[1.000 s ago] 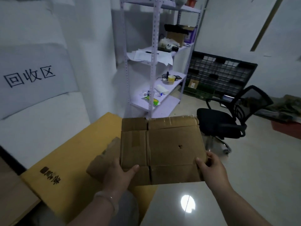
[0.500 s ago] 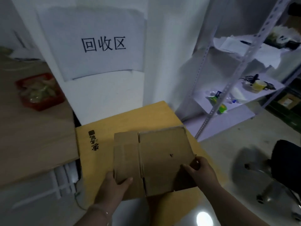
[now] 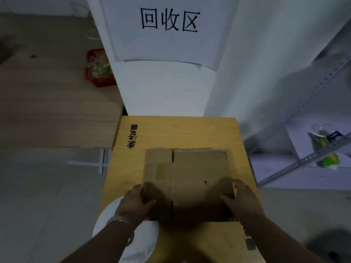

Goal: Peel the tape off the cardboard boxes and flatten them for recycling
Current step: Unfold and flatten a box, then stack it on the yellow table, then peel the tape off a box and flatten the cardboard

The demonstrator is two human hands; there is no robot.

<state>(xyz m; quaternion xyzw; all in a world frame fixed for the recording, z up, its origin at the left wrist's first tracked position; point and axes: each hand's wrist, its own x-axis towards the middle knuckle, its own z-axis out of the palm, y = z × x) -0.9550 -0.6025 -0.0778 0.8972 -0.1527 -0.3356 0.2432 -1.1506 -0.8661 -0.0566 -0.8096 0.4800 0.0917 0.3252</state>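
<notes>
We hold the flattened brown cardboard box (image 3: 190, 179) between our hands, its creased panels facing up and a small dark hole nearer our right side. Our left hand (image 3: 136, 202) grips the near left edge, thumb on top. Our right hand (image 3: 241, 200) grips the near right edge the same way, so the two hands are well apart, each clamped on the box. The box lies over a larger yellow cardboard sheet (image 3: 180, 133) with black print beyond our left hand; we cannot tell whether it rests on it. A white round object (image 3: 140, 243) shows under our left wrist. Beyond the hands, a paper sign (image 3: 169, 35) hangs on a white pillar. Left of the hands is a wooden tabletop (image 3: 53, 103) with a red basket (image 3: 97, 69); to their right, a metal shelf (image 3: 303, 160).
</notes>
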